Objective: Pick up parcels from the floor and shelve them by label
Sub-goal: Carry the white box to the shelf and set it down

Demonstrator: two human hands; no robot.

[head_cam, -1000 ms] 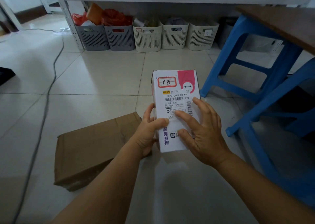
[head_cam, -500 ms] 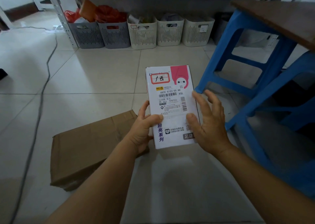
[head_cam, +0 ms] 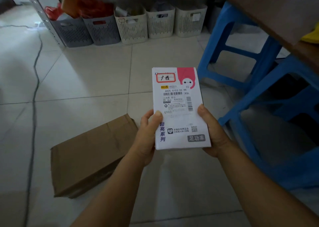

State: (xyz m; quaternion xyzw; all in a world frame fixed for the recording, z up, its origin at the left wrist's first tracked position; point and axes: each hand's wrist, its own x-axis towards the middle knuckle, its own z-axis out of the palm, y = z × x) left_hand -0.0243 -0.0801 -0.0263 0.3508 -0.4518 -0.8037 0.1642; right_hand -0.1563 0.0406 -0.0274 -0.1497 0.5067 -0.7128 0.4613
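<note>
A white parcel box [head_cam: 179,106] with a pink corner, a red-framed handwritten label and a barcode sticker is held face up above the floor. My left hand [head_cam: 148,135] grips its left edge, thumb on top. My right hand [head_cam: 212,131] grips its right edge, fingers hidden underneath. A brown cardboard parcel [head_cam: 89,156] lies flat on the tiles, below and left of the held box. Along the far wall a row of slotted baskets [head_cam: 131,28] stands under a shelf.
Two blue plastic stools [head_cam: 241,54] carrying a brown board [head_cam: 279,14] stand close on the right. A dark cable [head_cam: 35,81] runs along the floor at the left. A metal shelf upright [head_cam: 43,17] stands at the back left. Light floor tiles lie ahead.
My right hand slid off the box's printed face to its right edge, so both hands now hold it by the sides. The view tipped further down.
</note>
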